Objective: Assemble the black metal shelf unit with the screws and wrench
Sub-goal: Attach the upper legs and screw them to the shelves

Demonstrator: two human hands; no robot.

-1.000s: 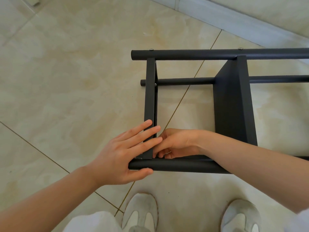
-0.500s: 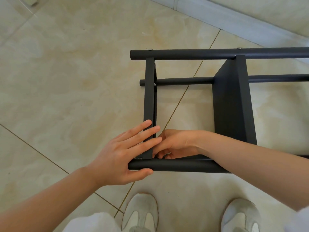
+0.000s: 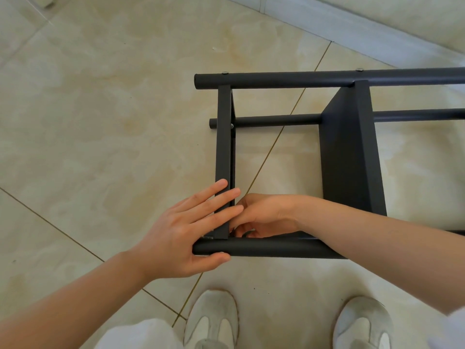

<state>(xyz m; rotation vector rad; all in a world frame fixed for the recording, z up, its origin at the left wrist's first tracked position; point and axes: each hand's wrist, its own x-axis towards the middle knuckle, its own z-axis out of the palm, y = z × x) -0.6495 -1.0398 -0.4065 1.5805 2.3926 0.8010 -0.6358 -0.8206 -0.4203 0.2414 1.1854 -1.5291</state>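
Bright, even light fills the scene. The glossy floor tiles (image 3: 105, 127) carry a soft sheen without hard glare. Only faint, soft-edged shadows lie beside the shelf unit (image 3: 349, 157) and the shoes (image 3: 211, 321). The centre is sharp. Wide-angle distortion bends the far baseboard (image 3: 352, 28), and the near corners look slightly soft.

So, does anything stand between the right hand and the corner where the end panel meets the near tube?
Nothing visible does. The right hand is inside the shelf frame, right at that corner. The left hand lies flat across the end panel beside it, not in its way. Whether the right hand holds anything is hidden.
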